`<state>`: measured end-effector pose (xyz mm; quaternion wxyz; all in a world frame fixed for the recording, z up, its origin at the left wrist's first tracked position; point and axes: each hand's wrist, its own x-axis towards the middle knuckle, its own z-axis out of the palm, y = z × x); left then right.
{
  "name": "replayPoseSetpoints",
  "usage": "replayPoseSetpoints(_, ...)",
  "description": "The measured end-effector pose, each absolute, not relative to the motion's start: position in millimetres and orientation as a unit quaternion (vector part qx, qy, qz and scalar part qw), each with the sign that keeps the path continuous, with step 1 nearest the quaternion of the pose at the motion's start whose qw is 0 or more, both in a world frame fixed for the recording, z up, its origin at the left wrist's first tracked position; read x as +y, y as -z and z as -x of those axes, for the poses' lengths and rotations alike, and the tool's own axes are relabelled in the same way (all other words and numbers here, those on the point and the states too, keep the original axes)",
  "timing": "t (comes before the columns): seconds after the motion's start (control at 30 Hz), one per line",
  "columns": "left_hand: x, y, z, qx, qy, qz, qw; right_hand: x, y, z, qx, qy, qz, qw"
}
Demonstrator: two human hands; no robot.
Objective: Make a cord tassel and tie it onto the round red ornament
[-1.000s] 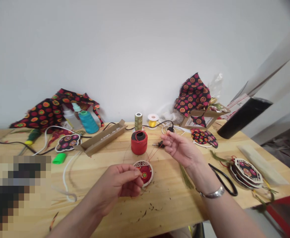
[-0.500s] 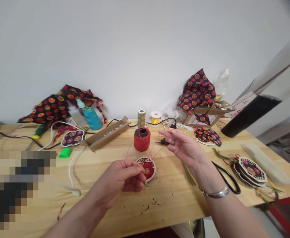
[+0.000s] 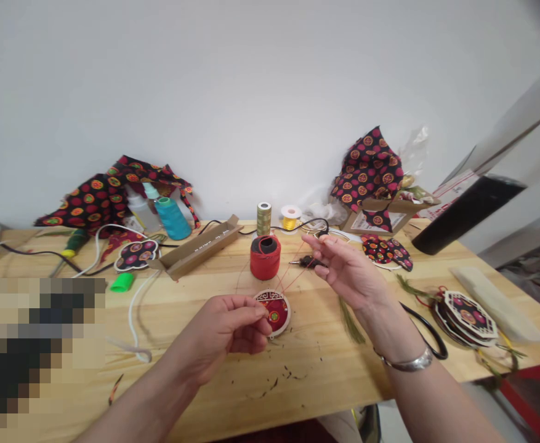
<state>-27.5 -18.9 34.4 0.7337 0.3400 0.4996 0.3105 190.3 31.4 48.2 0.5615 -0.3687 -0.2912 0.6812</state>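
Note:
My left hand (image 3: 226, 332) pinches the left edge of a small round red ornament (image 3: 275, 311) with a white fretwork rim, holding it just above the wooden table (image 3: 306, 363). A thin red thread (image 3: 292, 278) runs from the ornament up to my right hand (image 3: 350, 274), whose fingers are curled and hold the thread taut above the table. A red thread spool (image 3: 265, 256) stands upright just behind the ornament, between my two hands. A small dark tool (image 3: 307, 262) lies by my right fingertips.
Black scissors (image 3: 429, 335) and a stack of octagonal ornaments (image 3: 466, 317) lie at the right. A teal spool (image 3: 172, 217), bottles, patterned fabric (image 3: 108, 194), cables and a long cardboard tray (image 3: 200, 247) crowd the back left. A box with fabric (image 3: 375, 215) sits back right.
My right hand has drawn the red thread slightly up and to the right. The left hand keeps its pinch on the ornament. The view has shifted a little.

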Motion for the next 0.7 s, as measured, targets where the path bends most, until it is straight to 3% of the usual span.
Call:
replayPoseSetpoints(0.3, -19, -42, 28, 0.512, -0.336, -0.380, 0.693, 29, -43, -193, -0.371, -0.579, 0.445, 0.574)
replayPoseSetpoints(0.7, -24, -50, 29, 0.542, -0.266, -0.695, 0.391, 13, -40, -216, -0.535, -0.356, 0.607, 0.469)
